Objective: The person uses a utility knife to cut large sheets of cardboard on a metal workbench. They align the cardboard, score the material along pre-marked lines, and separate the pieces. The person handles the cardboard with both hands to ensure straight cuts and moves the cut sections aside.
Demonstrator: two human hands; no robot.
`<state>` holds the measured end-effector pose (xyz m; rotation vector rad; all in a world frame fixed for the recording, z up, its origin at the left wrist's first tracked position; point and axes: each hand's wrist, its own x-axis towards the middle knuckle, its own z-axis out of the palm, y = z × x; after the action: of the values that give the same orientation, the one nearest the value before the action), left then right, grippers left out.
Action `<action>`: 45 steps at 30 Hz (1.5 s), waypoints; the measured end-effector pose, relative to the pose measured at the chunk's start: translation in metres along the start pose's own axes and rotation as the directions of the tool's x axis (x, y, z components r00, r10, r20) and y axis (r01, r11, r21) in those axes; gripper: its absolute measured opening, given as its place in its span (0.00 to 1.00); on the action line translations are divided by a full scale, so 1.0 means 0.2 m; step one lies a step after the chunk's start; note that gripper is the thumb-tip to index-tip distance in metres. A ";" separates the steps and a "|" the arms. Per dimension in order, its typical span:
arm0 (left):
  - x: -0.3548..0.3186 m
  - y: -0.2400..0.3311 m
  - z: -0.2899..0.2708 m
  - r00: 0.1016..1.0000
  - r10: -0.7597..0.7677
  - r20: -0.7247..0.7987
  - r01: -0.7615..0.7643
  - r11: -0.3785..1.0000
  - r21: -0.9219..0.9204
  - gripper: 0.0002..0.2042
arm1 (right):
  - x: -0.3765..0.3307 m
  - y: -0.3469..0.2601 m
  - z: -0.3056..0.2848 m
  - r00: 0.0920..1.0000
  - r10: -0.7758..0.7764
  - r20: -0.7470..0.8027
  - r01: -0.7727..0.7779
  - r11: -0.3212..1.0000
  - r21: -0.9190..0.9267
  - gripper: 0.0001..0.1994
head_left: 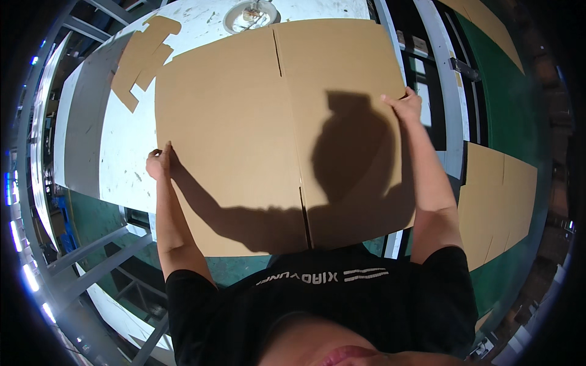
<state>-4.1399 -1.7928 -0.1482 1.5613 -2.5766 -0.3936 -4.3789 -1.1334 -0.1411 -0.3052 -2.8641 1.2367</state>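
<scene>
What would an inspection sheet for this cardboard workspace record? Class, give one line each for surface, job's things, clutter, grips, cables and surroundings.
Surface: white, scuffed worktable, largely covered.
Job's things: large flat brown cardboard sheet with creases and slots, held at both side edges.
Clutter: small notched brown cardboard cut-out at the far left; round whitish tape roll at the far edge.
Grips: left hand shut on the sheet's left edge; right hand shut on its right edge.
Cables: nothing seen.
Surroundings: grey metal frame, green floor, more flat brown cardboard at the right.
</scene>
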 end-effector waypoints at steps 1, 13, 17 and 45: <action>0.11 -0.11 0.05 1.000 -0.024 0.008 0.024 0.997 -0.067 0.33 | 0.09 0.08 0.02 0.994 0.066 0.092 -0.087 0.967 0.239 0.24; 0.07 0.02 0.07 0.984 -0.176 0.042 0.176 0.984 0.002 0.39 | 0.08 -0.03 0.03 0.973 0.194 0.124 -0.229 0.868 0.441 0.23; 0.07 0.00 0.07 0.988 -0.153 -0.011 0.154 0.984 0.095 0.37 | 0.07 -0.05 0.06 0.976 0.169 0.137 -0.213 0.876 0.432 0.24; -2.09 0.13 0.01 -0.096 0.923 0.372 -0.995 -0.080 -0.059 0.30 | -1.80 1.81 -1.41 0.783 0.000 -0.623 -0.573 0.391 -0.720 0.27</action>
<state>-3.9669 -1.4118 -0.1231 -0.9404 -3.1238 -0.0779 -3.9394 -0.7529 -0.1838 -1.0250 -2.6306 -0.5565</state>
